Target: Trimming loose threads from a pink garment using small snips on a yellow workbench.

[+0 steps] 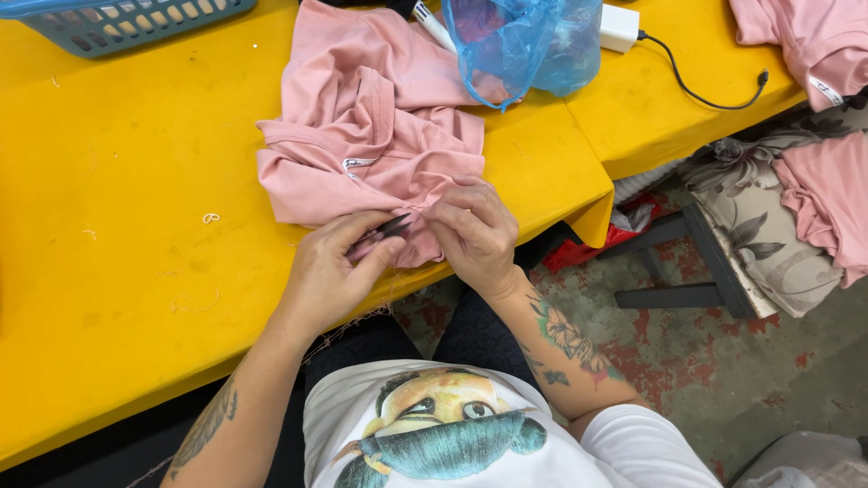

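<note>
Trimming loose threads at the hem of a pink garment

The pink garment (375, 136) lies bunched on the yellow desk (127, 181), its near edge at the desk's front rim. The left hand (330, 271) has its grip closed around small dark thread snips (391, 226), blades at the fabric; the right hand (475, 230) pinches the hem taut just beside them. The snipping step looks under way; a next cut would need the fabric kept stretched. A blue plastic bag (524, 41) sits behind.

Yellow table (117, 181) with pink garment (362, 126), blue bag (524, 45), basket (117, 23), white charger (619, 27).
</note>
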